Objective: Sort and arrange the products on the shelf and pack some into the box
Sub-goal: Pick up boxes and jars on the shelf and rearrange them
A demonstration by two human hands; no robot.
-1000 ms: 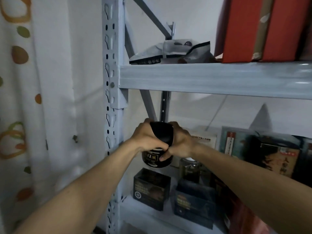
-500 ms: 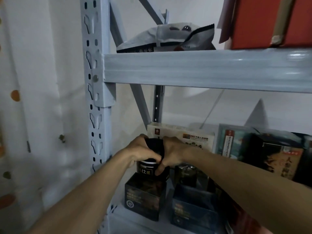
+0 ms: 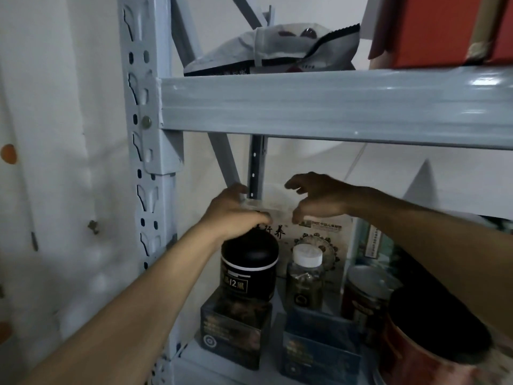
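Note:
A black jar (image 3: 248, 273) with a domed black lid stands on a dark box (image 3: 234, 332) at the left end of the lower shelf. My left hand (image 3: 236, 215) sits on top of the jar's lid, fingers curled over it. My right hand (image 3: 316, 198) hovers higher and to the right, fingers loosely spread and holding nothing, in front of a white box (image 3: 313, 234) that stands at the back. A clear bottle with a white cap (image 3: 305, 282) stands on a second dark box (image 3: 319, 348) beside the jar.
A red can (image 3: 363, 298) and a larger red can with a dark lid (image 3: 433, 343) stand to the right. The grey shelf beam (image 3: 333, 104) runs overhead, carrying a crumpled bag (image 3: 277, 51) and a red box (image 3: 433, 29). The upright post (image 3: 144, 134) is at the left.
Both hands lowered the black jar onto the dark box. My right hand has let go of it and risen to the right; my left hand stays on the lid.

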